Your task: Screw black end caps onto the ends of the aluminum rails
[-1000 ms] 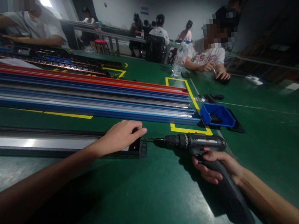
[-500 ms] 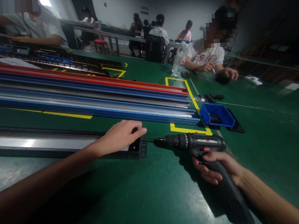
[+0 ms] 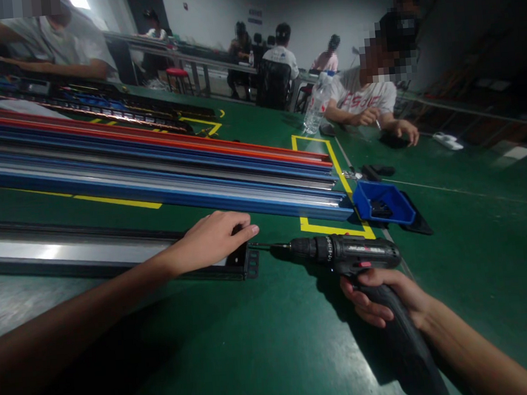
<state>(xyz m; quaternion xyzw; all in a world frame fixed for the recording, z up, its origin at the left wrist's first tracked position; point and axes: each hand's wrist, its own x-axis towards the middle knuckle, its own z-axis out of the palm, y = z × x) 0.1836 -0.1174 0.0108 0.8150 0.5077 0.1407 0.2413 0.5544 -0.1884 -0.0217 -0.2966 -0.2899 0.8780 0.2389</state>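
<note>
My right hand (image 3: 376, 295) is wrapped round the handle of a black cordless drill (image 3: 363, 252), which lies level and points left. Its long thin bit (image 3: 267, 246) reaches the end of a black-edged metal rail (image 3: 80, 251), at the black end cap with a slotted tab (image 3: 252, 264). Across the rail's right end lies my left hand (image 3: 218, 236), gripping it from above, with the thumb along the near side and the other fingers mostly hidden behind. Whether the bit sits in a screw is too small to tell.
Beyond the rail lie long blue and orange-red profiles (image 3: 195, 143). A blue bin (image 3: 394, 202) of small dark parts stands at their right end, near yellow tape (image 3: 339, 234). Farther back are a water bottle (image 3: 314, 105) and a person (image 3: 360, 101) seated across the green table (image 3: 266, 343).
Both hands and the drill keep almost the same place. A tiny light now shows beneath the drill's body, near the chuck.
</note>
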